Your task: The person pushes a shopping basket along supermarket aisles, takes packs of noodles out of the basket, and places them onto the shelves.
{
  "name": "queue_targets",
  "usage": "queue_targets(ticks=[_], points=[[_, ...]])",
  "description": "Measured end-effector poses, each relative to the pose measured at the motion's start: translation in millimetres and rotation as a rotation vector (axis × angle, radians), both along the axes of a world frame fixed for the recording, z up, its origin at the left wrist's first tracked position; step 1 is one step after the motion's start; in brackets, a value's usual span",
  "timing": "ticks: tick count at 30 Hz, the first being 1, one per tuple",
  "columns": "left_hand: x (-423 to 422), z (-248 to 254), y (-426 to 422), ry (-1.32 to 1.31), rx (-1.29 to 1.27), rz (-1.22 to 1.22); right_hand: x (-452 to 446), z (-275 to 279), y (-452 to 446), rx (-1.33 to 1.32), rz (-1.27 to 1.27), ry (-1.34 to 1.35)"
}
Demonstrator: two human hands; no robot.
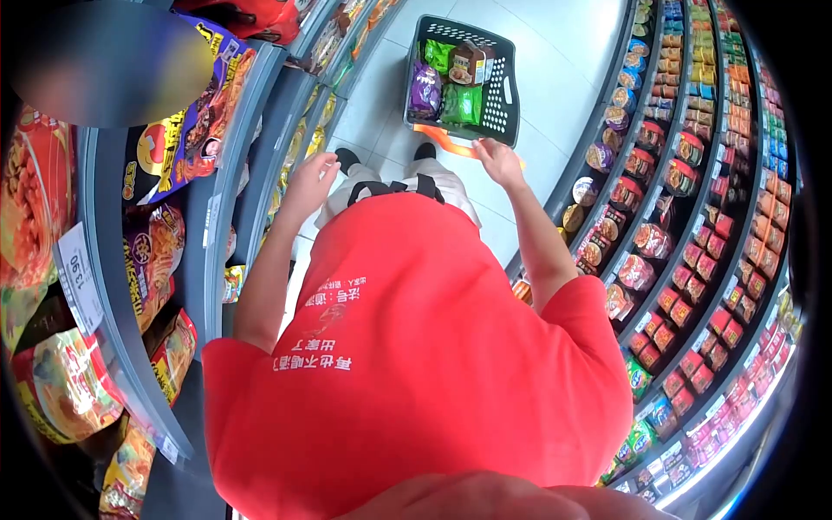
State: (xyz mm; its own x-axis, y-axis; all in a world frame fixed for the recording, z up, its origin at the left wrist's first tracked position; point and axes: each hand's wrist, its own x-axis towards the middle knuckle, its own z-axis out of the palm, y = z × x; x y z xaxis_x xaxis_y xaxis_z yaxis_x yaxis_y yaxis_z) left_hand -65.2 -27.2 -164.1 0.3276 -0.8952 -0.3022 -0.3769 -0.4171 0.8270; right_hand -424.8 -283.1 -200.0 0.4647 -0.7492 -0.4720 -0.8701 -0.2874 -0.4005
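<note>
My right hand is closed round the orange handle of a dark shopping basket in front of my feet. Inside the basket lie a purple packet, green packets and a brown packet. My left hand hangs empty near the left shelves, its fingers loosely bent and a little apart. It seems to touch nothing.
Shelves with bagged foods stand close on my left, one bearing a price tag. Curved-looking shelves of cup and packet noodles line my right. Pale floor tiles run between them.
</note>
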Motion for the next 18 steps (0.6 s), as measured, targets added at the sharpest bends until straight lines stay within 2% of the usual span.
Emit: queue_targets(ticks=[4, 5, 9, 12, 15, 18], points=[[-8.3, -40.6, -16.2, -0.026, 0.097, 0.100, -13.4, -2.0, -10.3, 0.023, 0.357, 0.130], [-15.8, -55.2, -17.4, 0.028, 0.046, 0.174, -18.1, -12.5, -13.0, -0.026, 0.374, 0.122], [-39.6, -144.9, 9.7, 0.489, 0.266, 0.637, -16.5, -31.6, -26.1, -0.004, 0.445, 0.237], [-76.5, -127.5, 30.9, 0.487, 0.540, 0.689, -18.3, -29.5, -28.1, 0.024, 0.445, 0.206], [-102.2, -120.6, 52.1, 0.346, 0.619, 0.655, -22.1, -26.4, -31.3, 0.002, 0.476, 0.144], [-115.0, -121.8, 62.7, 0.352, 0.554, 0.770, -25.6, -30.6, -34.0, 0.024, 0.517, 0.081]])
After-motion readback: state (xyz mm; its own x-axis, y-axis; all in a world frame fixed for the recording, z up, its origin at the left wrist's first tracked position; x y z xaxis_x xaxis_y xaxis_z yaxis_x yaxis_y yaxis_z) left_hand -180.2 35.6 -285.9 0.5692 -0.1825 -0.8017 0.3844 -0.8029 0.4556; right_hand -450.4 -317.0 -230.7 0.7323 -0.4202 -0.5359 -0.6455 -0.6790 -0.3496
